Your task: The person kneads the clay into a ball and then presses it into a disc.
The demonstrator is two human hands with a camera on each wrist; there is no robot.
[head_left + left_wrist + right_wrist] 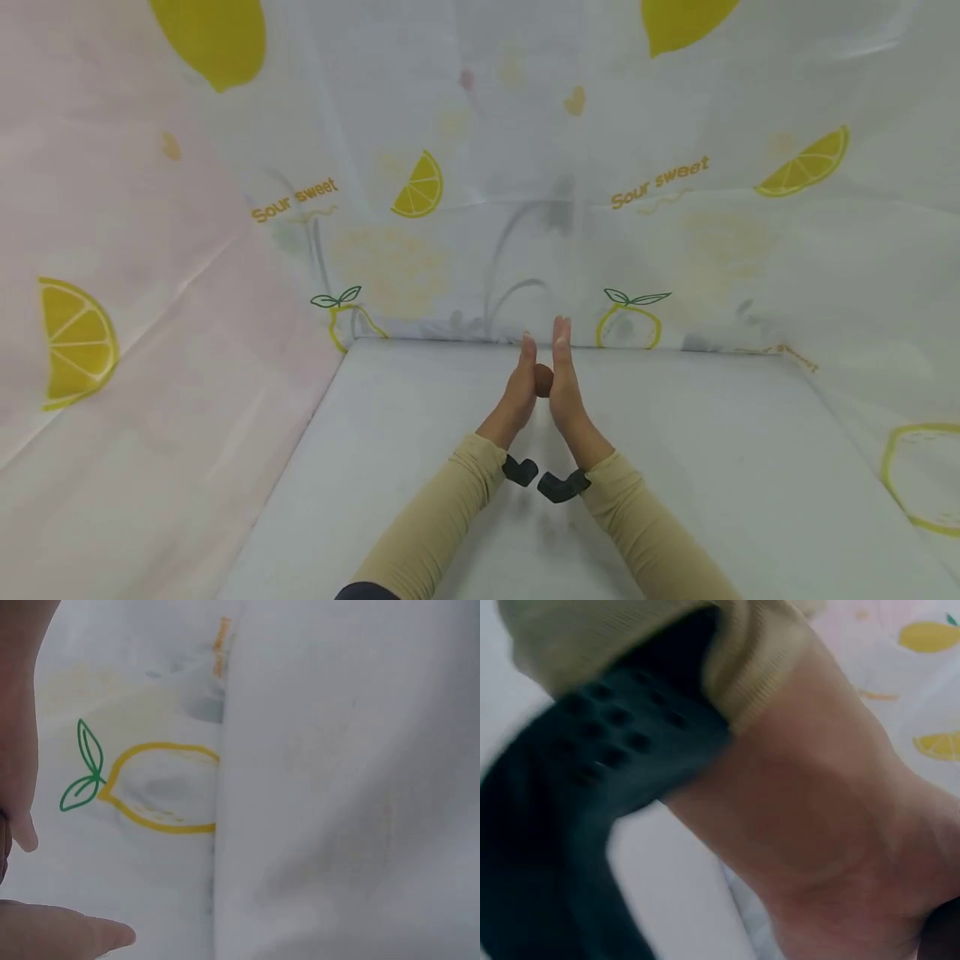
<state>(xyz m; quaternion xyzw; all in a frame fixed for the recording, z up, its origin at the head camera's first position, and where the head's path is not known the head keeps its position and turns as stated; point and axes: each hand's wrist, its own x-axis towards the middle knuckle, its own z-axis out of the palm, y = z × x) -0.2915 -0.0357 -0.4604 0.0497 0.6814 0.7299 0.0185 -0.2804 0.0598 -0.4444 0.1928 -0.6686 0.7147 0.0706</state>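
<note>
A small round brown ball point(543, 381) sits between my two palms in the head view, above the white table. My left hand point(517, 393) presses it from the left, fingers straight and pointing away from me. From the other side my right hand point(566, 387) faces it, its fingers also straight and reaching a little farther up. In the left wrist view, parts of the hands show along the left edge, with a fingertip point(112, 935) low down. The right wrist view is filled by a bare wrist point(810, 802) below a beige sleeve; a dark patch there is cut off at the lower right.
Both wrists carry black camera mounts point(564, 486) that stand close together. The white table point(712, 433) runs back to a wall hung with lemon-printed sheeting point(480, 250). More sheeting point(150, 350) closes off the left side.
</note>
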